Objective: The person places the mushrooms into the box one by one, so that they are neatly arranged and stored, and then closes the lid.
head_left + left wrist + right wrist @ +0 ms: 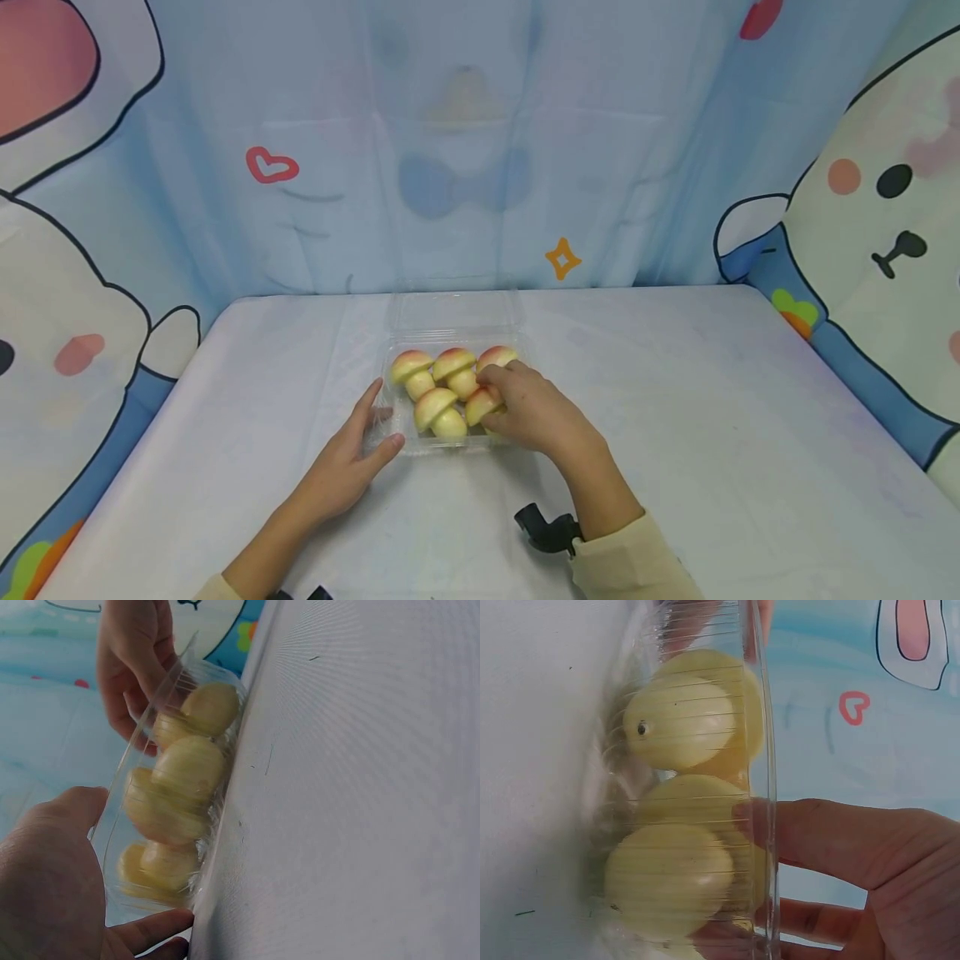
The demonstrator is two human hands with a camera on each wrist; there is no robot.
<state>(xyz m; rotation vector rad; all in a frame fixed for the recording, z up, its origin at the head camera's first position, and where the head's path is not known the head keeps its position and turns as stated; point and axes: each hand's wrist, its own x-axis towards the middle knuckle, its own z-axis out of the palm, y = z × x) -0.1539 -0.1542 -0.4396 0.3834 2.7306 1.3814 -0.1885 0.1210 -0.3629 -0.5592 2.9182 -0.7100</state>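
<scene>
A clear plastic clamshell box [441, 449] holds several yellow toy mushrooms with reddish cap tops, standing in two rows. My right hand [543, 417] reaches into its right side, thumb and fingers around the front-right mushroom [480, 406]. In the right wrist view, the thumb of that hand [900, 877] lies against this mushroom [667, 877] inside the ribbed wall. At the box's left side, my left hand [341, 471] rests with fingers extended, thumb by the front-left corner. From the left wrist, my left hand [52, 877] has its thumb at the rim and fingertips low beside the base.
The box's transparent lid [457, 312] stands open at the back, near the curtain [322, 225]. A white cloth covers the table [712, 417]. A black wrist mount [551, 531] sits on the right wrist by the sleeve.
</scene>
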